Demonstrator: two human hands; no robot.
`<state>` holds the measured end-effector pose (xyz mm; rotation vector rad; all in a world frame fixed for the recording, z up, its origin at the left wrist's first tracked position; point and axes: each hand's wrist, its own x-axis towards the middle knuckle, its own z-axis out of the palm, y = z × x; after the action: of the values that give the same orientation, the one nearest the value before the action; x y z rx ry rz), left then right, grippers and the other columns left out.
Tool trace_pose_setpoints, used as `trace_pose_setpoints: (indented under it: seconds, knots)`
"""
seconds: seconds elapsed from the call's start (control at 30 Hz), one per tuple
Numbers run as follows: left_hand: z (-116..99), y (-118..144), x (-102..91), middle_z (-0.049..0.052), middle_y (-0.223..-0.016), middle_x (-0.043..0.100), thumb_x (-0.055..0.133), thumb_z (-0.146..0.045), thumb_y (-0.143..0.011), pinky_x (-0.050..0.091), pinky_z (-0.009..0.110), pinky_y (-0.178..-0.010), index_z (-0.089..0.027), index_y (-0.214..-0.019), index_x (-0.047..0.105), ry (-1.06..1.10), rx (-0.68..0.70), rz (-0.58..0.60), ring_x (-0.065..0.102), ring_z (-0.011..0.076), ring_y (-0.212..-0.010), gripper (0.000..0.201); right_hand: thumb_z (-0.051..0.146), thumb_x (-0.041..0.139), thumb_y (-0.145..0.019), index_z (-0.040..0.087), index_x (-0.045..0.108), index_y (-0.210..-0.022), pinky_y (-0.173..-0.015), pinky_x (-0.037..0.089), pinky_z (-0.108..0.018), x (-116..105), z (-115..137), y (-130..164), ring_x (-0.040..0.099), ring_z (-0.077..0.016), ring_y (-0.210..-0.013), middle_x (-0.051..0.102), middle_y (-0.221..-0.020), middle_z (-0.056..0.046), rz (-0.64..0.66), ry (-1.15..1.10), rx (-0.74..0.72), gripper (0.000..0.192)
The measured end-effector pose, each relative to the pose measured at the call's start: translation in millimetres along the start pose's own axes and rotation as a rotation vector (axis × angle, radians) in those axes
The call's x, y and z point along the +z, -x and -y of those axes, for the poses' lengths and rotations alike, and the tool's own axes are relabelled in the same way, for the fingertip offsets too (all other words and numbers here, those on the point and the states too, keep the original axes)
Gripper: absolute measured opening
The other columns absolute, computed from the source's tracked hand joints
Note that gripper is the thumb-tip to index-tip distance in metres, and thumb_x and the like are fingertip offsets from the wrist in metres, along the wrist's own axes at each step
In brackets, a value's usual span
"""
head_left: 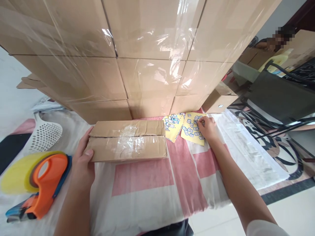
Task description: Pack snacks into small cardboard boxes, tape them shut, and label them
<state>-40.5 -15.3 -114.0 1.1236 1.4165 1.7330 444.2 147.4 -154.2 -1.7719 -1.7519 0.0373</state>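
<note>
I steady the taped carton (128, 141) on the cloth with my left hand (83, 160) gripping its edge. My right hand (208, 127) pinches at the yellow sticker sheet (193, 128) beside it. Labelling step; next, peel cleanly.
</note>
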Motion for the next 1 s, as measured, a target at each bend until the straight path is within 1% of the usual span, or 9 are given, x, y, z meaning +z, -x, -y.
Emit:
trace_pose_setpoints:
  seconds: [0.33, 0.67, 0.73, 0.83, 0.87, 0.9, 0.93, 0.97, 1.0]
  knots:
    - [-5, 0, 0.4, -0.004, -0.145, 0.063, 0.067, -0.033, -0.073, 0.024, 0.05, -0.129, -0.03, -0.136, 0.068, 0.015, 0.014, -0.017, 0.045, 0.0351, -0.146, 0.062, 0.026, 0.045, -0.088, 0.025, 0.046, -0.089, -0.078, 0.046, -0.042, 4, -7, -2, 0.062, -0.0261, -0.079, 0.066, -0.084, -0.006, -0.009, -0.11, -0.045, 0.002]
    - [3, -2, -1.4, -0.006, -0.142, 0.065, 0.062, -0.029, -0.076, 0.031, 0.048, -0.126, -0.032, -0.138, 0.065, -0.12, 0.112, -0.045, 0.051, 0.0295, -0.142, 0.062, 0.027, 0.055, -0.081, 0.024, 0.051, -0.093, -0.076, 0.05, -0.042, 4, -6, 2, 0.065, -0.0251, -0.082, 0.068, -0.089, -0.006, -0.074, -0.193, -0.053, 0.012]
    - [4, -2, -2.3, -0.003, -0.141, 0.066, 0.063, -0.03, -0.075, 0.042, 0.051, -0.118, -0.032, -0.137, 0.065, -0.207, 0.315, -0.153, 0.055, 0.0307, -0.137, 0.062, 0.027, 0.058, -0.08, 0.024, 0.053, -0.1, -0.078, 0.051, -0.044, 1, -2, 2, 0.065, -0.0251, -0.082, 0.069, -0.09, -0.006, -0.089, -0.211, -0.063, 0.021]
    - [-5, 14, 1.5, 0.003, -0.122, 0.072, 0.069, -0.031, -0.069, 0.056, 0.052, -0.093, -0.032, -0.129, 0.069, -0.399, 0.998, -0.41, 0.067, 0.0324, -0.112, 0.061, 0.027, 0.063, -0.076, 0.024, 0.057, -0.106, -0.077, 0.051, -0.044, -3, 4, 4, 0.065, -0.025, -0.079, 0.069, -0.089, -0.005, -0.04, -0.257, -0.07, 0.03]
    - [-10, 25, 8.5, 0.003, -0.112, 0.074, 0.07, -0.029, -0.067, 0.058, 0.05, -0.085, -0.034, -0.123, 0.071, -0.464, 1.187, -0.368, 0.069, 0.0308, -0.1, 0.056, 0.027, 0.063, -0.076, 0.024, 0.057, -0.106, -0.075, 0.052, -0.043, -4, 7, 5, 0.064, -0.0251, -0.079, 0.069, -0.088, -0.005, -0.015, -0.278, -0.067, 0.031]
    - [-17, 39, 20.4, 0.002, -0.101, 0.073, 0.071, -0.026, -0.067, 0.057, 0.048, -0.077, -0.037, -0.118, 0.071, -0.521, 1.31, -0.242, 0.068, 0.0279, -0.087, 0.052, 0.028, 0.064, -0.076, 0.024, 0.058, -0.106, -0.073, 0.052, -0.042, -6, 9, 6, 0.064, -0.0252, -0.079, 0.069, -0.088, -0.005, 0.007, -0.302, -0.062, 0.031]
    - [-24, 54, 37.8, 0.0, -0.09, 0.072, 0.072, -0.021, -0.068, 0.056, 0.043, -0.07, -0.039, -0.106, 0.071, -0.521, 1.252, 0.01, 0.066, 0.0246, -0.076, 0.043, 0.028, 0.064, -0.076, 0.024, 0.059, -0.106, -0.071, 0.052, -0.041, -7, 11, 7, 0.064, -0.0252, -0.079, 0.069, -0.088, -0.006, 0.026, -0.328, -0.061, 0.03]
    - [-30, 70, 60.7, -0.002, -0.081, 0.071, 0.072, -0.018, -0.07, 0.053, 0.038, -0.062, -0.038, -0.098, 0.069, -0.452, 1.085, 0.287, 0.065, 0.0222, -0.069, 0.035, 0.029, 0.064, -0.077, 0.023, 0.061, -0.106, -0.07, 0.052, -0.041, -7, 14, 8, 0.065, -0.0252, -0.08, 0.069, -0.089, -0.006, 0.039, -0.353, -0.065, 0.029]
    - [-34, 84, 88.4, -0.004, -0.073, 0.068, 0.07, -0.014, -0.073, 0.049, 0.034, -0.059, -0.037, -0.094, 0.066, -0.353, 0.835, 0.482, 0.063, 0.0192, -0.063, 0.031, 0.03, 0.064, -0.078, 0.023, 0.062, -0.105, -0.07, 0.051, -0.04, -8, 17, 9, 0.065, -0.025, -0.081, 0.07, -0.09, -0.006, 0.047, -0.376, -0.074, 0.028]
